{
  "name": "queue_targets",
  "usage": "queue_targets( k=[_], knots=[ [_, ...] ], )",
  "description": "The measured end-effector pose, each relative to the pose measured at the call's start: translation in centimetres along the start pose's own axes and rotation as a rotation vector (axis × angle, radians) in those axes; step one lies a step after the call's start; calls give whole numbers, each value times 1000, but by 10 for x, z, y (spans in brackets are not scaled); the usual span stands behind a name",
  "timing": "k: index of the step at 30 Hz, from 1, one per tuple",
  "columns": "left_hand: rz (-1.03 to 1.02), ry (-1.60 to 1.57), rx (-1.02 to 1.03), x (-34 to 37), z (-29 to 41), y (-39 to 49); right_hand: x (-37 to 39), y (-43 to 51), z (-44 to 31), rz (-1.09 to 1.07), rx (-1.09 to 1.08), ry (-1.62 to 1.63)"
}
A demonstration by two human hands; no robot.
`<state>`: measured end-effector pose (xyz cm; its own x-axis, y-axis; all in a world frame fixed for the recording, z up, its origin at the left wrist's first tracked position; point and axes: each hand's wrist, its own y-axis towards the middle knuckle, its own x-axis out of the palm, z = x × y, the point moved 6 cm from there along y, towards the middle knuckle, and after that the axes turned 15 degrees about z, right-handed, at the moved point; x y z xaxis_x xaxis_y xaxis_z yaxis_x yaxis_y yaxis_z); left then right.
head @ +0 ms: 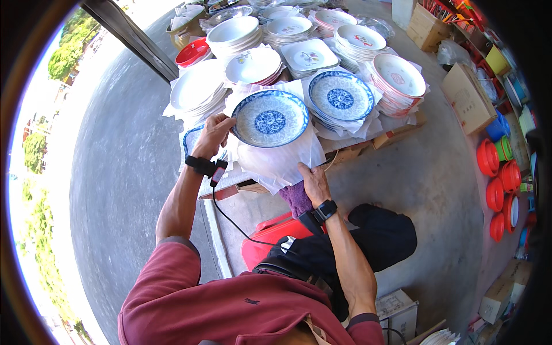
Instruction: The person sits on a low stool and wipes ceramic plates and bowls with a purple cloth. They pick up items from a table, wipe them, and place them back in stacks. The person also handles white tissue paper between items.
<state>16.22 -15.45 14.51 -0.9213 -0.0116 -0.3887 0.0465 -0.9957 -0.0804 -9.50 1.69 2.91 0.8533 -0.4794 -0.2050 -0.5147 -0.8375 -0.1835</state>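
My left hand (pixel 214 134) grips the left rim of a blue-and-white patterned plate (pixel 271 122), thumb on top. White wrapping paper (pixel 280 166) lies under that plate and hangs toward me. At the paper's lower right edge, my right hand (pixel 315 183) pinches it between thumb and fingers. A purple cloth (pixel 296 199) hangs just beside and below the right hand; whether the fingers also hold it is hidden. To the right sits a paper-interleaved stack of matching plates (pixel 340 97). Another blue-rimmed dish (pixel 192 137) is partly covered by my left hand.
Stacks of white plates (pixel 196 88), a squarish dish (pixel 309 56), pink-rimmed bowls (pixel 399 77) and a red bowl (pixel 192 51) crowd the table. Below is a red plastic stool (pixel 276 235). Cardboard boxes (pixel 470 97) and red basins (pixel 494 194) line the right side. A cable runs from my left wrist.
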Motion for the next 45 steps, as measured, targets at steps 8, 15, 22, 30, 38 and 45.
queue_targets(
  k=[8,15,22,30,38,45],
  knots=[
    [86,-158,-99,-14,-29,-5,-50,-12,11,13,-34,-4],
    [144,-64,-78,-10,-45,-15,-156,-9,49,161,-21,-253],
    [122,-121,-103,-3,-56,-12,-239,12,95,290,-20,-406],
    [439,64,173,-22,-1,-45,-286,29,93,619,25,-838],
    [128,29,439,44,71,-128,-258,52,113,272,-104,-1074],
    [-614,151,265,188,32,-170,-271,55,138,507,5,-697]
  ],
)
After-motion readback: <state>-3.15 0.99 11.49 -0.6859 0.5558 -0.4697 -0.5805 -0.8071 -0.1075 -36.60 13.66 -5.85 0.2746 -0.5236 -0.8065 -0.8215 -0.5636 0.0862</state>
